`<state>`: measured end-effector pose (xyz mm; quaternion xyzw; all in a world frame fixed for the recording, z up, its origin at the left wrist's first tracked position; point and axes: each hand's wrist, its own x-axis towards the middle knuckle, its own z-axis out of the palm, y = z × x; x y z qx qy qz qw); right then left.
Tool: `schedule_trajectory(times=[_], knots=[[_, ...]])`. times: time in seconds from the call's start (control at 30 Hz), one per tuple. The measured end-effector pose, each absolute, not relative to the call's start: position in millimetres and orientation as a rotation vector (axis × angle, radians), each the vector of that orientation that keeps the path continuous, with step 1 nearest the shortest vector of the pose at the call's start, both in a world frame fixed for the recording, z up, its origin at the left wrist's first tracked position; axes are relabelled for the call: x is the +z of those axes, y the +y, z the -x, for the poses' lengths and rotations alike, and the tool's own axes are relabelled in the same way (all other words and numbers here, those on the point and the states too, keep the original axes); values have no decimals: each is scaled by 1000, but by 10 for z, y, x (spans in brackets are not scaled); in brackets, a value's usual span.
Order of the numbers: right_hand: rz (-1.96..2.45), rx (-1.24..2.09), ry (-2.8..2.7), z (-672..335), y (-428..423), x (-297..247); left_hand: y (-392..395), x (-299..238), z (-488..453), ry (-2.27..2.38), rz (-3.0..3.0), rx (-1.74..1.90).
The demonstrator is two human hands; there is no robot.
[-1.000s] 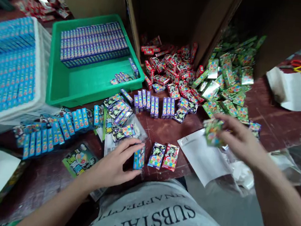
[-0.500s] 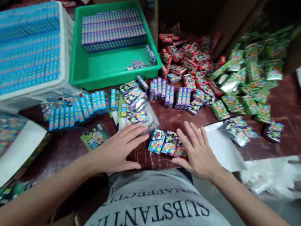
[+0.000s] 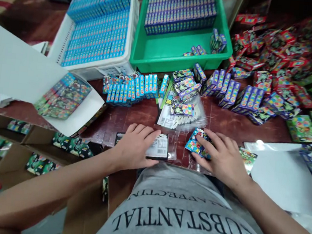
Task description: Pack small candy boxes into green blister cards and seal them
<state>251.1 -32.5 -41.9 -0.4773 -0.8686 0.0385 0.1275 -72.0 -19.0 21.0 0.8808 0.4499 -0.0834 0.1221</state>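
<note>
My left hand (image 3: pixel 135 148) lies palm down, fingers stretched out, on a flat clear plastic packet (image 3: pixel 160 147) with a white, barcode-printed face. The hand covers the packet's left part. My right hand (image 3: pixel 222 156) is bent over a short row of small printed boxes (image 3: pixel 195 141) at the table's near edge. Its thumb is on their near side and its fingers reach across their top. A blue box shows at the left end; the hand hides most of the others. Beyond the hands, several clear packets (image 3: pixel 184 121) lie stacked with loose purple boxes (image 3: pixel 190 92) on top.
A white basket (image 3: pixel 132 30) of blue boxes and a green tray (image 3: pixel 163 64) of purple boxes stand at the back. Blue boxes (image 3: pixel 132 89) line up before them. Red packs (image 3: pixel 272 51) heap at right. A white sheet (image 3: pixel 285 173) lies right; cartons (image 3: pixel 11 151) stand lower left.
The view has turned left. My left hand has come down onto the packet beside it. My right hand has closed over the small boxes, which were mostly uncovered before.
</note>
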Motion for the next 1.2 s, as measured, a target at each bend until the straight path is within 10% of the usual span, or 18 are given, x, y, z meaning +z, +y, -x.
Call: schedule_trajectory(times=[1.2], knots=[[916, 583, -2682, -2973, -240, -352, -360, -269, 16, 1262, -2333, 216]])
